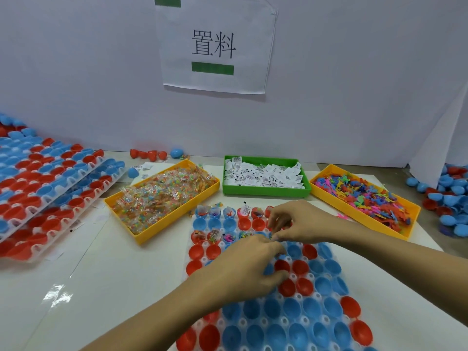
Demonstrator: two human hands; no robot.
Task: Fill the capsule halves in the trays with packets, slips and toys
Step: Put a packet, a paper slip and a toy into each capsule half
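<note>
A white tray (291,323) of red and blue capsule halves lies in front of me. Its top row (229,212) and part of the third row (214,235) hold packets, slips and toys. Both hands meet over the third row. My right hand (304,221) reaches in from the right and pinches a small piece at its fingertips, too small to identify. My left hand (243,267) lies over the tray with its fingers curled, and whatever is under them is hidden. Behind stand a yellow bin of packets (162,198), a green bin of slips (263,176) and a yellow bin of toys (364,198).
Stacked trays of capsule halves (50,188) lean at the left. Loose capsule halves lie heaped at the far right (448,198) and a few sit at the back by the wall (149,154). A white partition with a paper sign (215,46) closes off the rear.
</note>
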